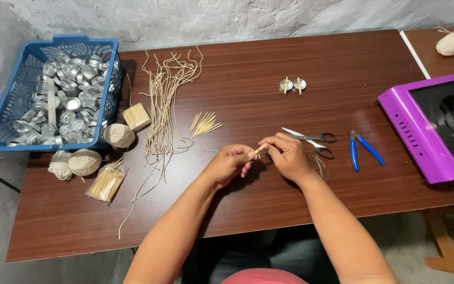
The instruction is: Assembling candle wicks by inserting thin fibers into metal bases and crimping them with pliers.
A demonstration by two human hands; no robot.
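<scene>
A small wooden stick is pinched between the fingertips of the left hand and the right hand, both closed on it just above the surface; it could be snapped or dropped by too hard a pinch; the scissors just beside the right hand could be knocked.

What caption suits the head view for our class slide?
Both hands, left hand and right hand, pinch a small wooden stick above a brown table.
</scene>
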